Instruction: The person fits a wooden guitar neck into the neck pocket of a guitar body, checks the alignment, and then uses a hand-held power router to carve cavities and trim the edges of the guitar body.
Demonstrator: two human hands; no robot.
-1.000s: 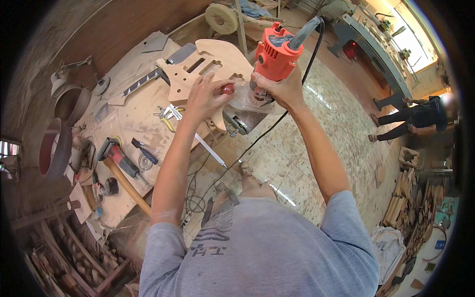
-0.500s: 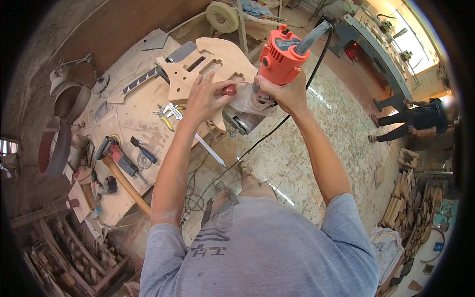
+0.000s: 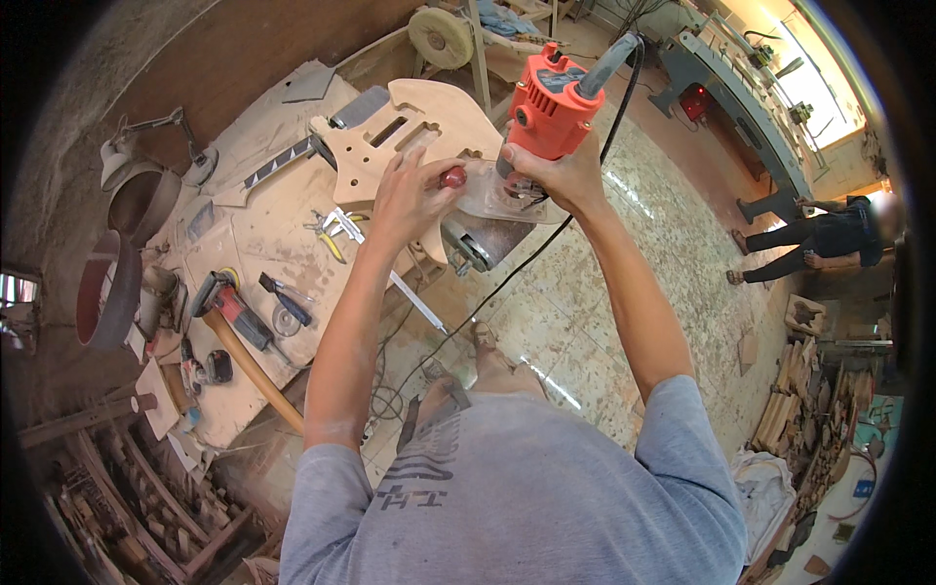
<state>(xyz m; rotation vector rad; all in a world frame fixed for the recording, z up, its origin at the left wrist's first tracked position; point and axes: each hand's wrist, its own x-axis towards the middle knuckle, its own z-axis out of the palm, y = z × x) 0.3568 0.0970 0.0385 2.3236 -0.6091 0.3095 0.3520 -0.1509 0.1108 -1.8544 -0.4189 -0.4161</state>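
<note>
My right hand (image 3: 565, 177) is wrapped round the lower body of an orange-red trim router (image 3: 549, 109), which stands upright. My left hand (image 3: 408, 200) pinches the round red knob (image 3: 452, 176) on the router's clear base plate (image 3: 480, 202). That plate lies over the right-hand edge of a pale wooden electric guitar body (image 3: 429, 105) with cut-out pockets and drilled holes. The router bit is hidden. Below the guitar body's near edge, a dark metal cylinder (image 3: 472, 246) shows. From the router's top a grey hose or sleeve (image 3: 612, 66) and a black cord lead away.
On the bench at left lie a caliper (image 3: 343, 224), yellow-handled pliers (image 3: 328, 239), a red-and-grey power tool (image 3: 239, 312) and a drill (image 3: 207, 366). The cord (image 3: 517, 271) trails over the floor. A person (image 3: 838, 232) stands far right, near a grey machine (image 3: 736, 112).
The router has shifted very slightly up and to the left over the guitar body, with both hands keeping their grip. Otherwise the view has only drifted a little.
</note>
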